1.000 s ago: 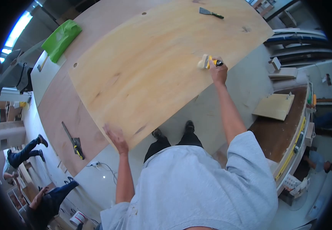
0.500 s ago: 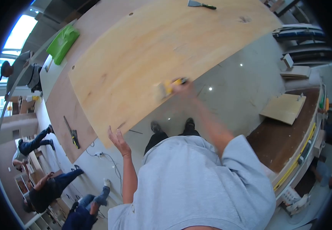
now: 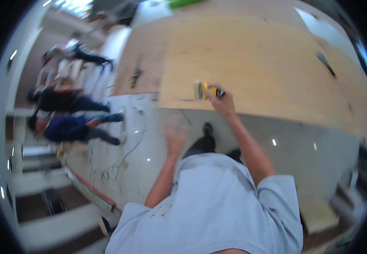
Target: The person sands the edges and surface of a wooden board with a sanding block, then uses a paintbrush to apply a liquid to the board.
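My right hand [image 3: 222, 101] grips a brush [image 3: 204, 90] with a yellow and black handle and pale bristles, over the near edge of a light plywood sheet [image 3: 251, 63]. Off that edge, above the floor, is my left hand [image 3: 175, 133], smeared by motion, with no object visible in it. Toward the right of the sheet lies a scraper [image 3: 326, 63] with a dark handle. A black and yellow tool [image 3: 135, 78] rests on the browner board [image 3: 145, 55] at the left.
Three people [image 3: 71, 99] are on the left side, beyond the boards. Cables [image 3: 122, 163] trail over the floor at the left. Something green [image 3: 183, 3] shows at the top edge. A pale wooden piece [image 3: 317, 216] is at the lower right.
The view has turned, so the boards and people appear rotated. My right hand, with the brush, now shows sharply over the sheet; my left hand has become blurred and is off the sheet's edge.
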`<state>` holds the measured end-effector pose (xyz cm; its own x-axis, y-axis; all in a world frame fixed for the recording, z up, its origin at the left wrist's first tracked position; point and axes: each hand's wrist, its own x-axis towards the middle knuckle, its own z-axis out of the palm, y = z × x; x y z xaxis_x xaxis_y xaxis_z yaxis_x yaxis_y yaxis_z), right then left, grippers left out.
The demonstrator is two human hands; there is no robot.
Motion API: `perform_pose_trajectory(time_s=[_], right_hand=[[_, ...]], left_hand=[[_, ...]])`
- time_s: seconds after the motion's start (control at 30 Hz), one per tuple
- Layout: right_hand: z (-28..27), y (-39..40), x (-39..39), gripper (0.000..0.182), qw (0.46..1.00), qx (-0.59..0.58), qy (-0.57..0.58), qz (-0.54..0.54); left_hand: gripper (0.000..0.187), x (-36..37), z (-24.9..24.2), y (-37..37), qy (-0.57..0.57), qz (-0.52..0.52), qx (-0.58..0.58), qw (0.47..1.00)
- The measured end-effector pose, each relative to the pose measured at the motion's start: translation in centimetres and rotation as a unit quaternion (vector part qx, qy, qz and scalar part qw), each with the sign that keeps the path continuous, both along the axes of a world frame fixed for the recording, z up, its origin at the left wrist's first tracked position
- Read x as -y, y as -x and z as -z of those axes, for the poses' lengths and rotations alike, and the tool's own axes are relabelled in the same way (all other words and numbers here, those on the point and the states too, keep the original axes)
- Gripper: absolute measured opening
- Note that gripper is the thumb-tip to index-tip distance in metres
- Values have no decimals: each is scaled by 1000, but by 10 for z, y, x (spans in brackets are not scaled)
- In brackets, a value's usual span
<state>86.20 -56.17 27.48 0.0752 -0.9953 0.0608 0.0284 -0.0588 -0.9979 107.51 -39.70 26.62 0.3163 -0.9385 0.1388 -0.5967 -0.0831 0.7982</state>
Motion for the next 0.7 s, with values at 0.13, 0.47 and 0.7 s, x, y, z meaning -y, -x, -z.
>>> perform_pose_trajectory(time_s=[0.13, 0.47, 0.7], right_hand=[[24, -137, -10, 28, 988, 14, -19, -156], [62, 0, 18, 23, 985, -29, -126, -113], [103, 321, -2, 16, 971, -88, -136, 175]], left_hand=[[38, -30, -6, 21, -29, 9, -49, 998], [32, 19, -2, -24, -1, 1, -30, 1000], [32, 125, 56, -56, 77, 134, 65, 986]])
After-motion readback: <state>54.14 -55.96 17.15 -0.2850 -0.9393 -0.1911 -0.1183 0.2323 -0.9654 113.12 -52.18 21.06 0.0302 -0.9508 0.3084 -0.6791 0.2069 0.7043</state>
